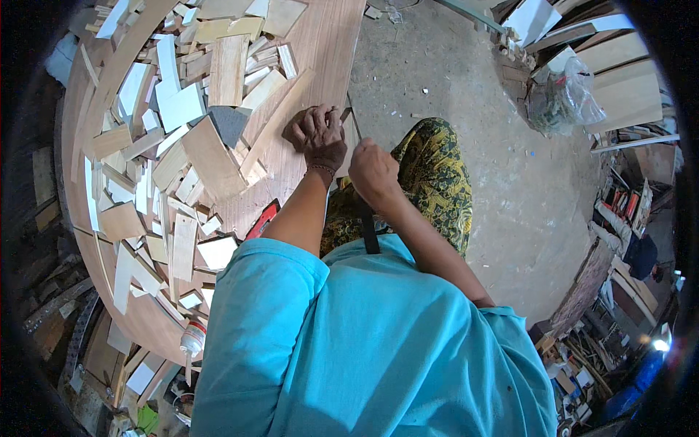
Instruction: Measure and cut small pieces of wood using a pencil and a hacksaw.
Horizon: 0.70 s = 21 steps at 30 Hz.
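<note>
My left hand [320, 140] presses down at the right edge of a wooden tabletop [331, 51], its fingers bent and drawn together. A small dark piece shows at its fingertips, and what lies under the palm is hidden. Just beyond the edge, my right hand [374, 172] is closed in a fist around a thin, long tool [354, 122]. The tool's narrow end points up toward the left fingertips; its kind is unclear. A flat black strip [368, 227] shows below the fist, and I cannot tell whether it belongs to the tool. A long wood strip [280, 116] lies beside my left hand.
Many wood offcuts [229, 69] cover the tabletop to the left. A red-and-black object [263, 218] lies by my left forearm. A white bottle [193, 339] is at the table's near edge. Boards [619, 95] and a clear plastic bag [571, 95] stand at the right across the concrete floor [517, 204].
</note>
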Each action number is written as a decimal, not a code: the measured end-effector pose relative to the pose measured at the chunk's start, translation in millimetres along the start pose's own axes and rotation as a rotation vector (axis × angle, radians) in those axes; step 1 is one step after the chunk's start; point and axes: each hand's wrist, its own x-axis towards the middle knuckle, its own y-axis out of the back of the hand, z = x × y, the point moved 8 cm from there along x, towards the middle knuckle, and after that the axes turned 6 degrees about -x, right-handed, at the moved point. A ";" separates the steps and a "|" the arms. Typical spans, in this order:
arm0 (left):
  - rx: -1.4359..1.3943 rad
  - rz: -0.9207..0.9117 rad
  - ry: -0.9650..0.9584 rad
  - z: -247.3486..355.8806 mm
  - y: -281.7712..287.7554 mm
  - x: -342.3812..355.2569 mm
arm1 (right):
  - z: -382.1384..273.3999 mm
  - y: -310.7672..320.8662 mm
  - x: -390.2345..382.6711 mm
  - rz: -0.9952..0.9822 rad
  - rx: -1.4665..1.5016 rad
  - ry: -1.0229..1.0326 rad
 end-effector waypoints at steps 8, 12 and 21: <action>-0.004 -0.087 -0.006 13.5 -14.2 3.7 | -4.7 7.9 42.5 0.098 0.064 0.148; -0.047 -0.046 0.010 4.0 4.3 3.8 | 6.9 0.6 -5.8 -0.032 0.108 -0.030; -0.011 -0.052 -0.009 18.3 -15.2 2.5 | 2.5 -4.2 53.5 -0.022 -0.005 0.151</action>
